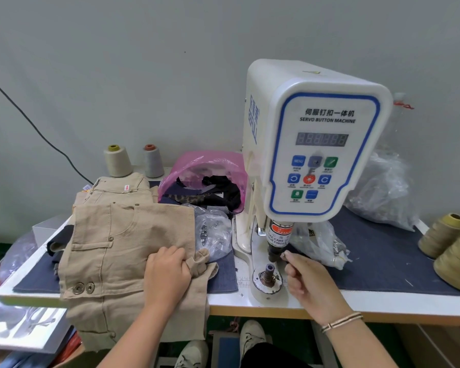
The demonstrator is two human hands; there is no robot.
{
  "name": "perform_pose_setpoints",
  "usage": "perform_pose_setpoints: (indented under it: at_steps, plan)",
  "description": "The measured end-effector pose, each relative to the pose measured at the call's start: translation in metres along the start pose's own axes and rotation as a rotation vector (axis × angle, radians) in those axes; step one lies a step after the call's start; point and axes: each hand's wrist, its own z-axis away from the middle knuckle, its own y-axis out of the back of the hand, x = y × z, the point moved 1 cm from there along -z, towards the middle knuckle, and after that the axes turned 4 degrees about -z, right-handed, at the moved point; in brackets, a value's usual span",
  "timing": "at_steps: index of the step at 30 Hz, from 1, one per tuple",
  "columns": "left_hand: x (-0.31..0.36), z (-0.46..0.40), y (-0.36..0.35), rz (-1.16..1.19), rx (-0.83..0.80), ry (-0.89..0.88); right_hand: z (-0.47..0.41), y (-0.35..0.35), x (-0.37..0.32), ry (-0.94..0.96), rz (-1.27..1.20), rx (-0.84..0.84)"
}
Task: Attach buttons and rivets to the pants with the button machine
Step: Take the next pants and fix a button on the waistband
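Note:
Tan pants [109, 248] lie in a stack on the left of the table, two metal buttons [83, 288] showing near the front. My left hand [168, 274] grips a bunched fold of the top pair at its right edge. The white servo button machine [316, 144] stands in the middle; its black punch [275, 245] hangs above the round lower die [267, 277]. My right hand [307, 280] pinches a small metal button or rivet [284, 255] right beside the punch tip.
A clear bag of metal parts [213, 232] lies between pants and machine, a pink bag [205, 176] of dark scraps behind it. More clear bags [322, 245] sit right of the machine. Thread cones [117, 160] stand at the back and at far right [441, 235]. Blue denim mat [377, 261] covers the table.

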Motion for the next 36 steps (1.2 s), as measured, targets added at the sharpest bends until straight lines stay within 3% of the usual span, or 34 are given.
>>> perform_pose_setpoints:
  at_steps: [18,26,36]
  plan:
    - [-0.001,-0.001,-0.003,-0.012,0.014,-0.005,0.020,-0.030,0.009,-0.239,-0.414,-0.018]
    - [0.000,0.000,-0.001,0.008,0.038,-0.010,0.034,-0.037,0.005,-0.362,-0.711,-0.008]
    - [0.000,-0.001,0.000,0.010,0.018,-0.005,0.046,-0.051,0.003,-0.390,-0.805,-0.011]
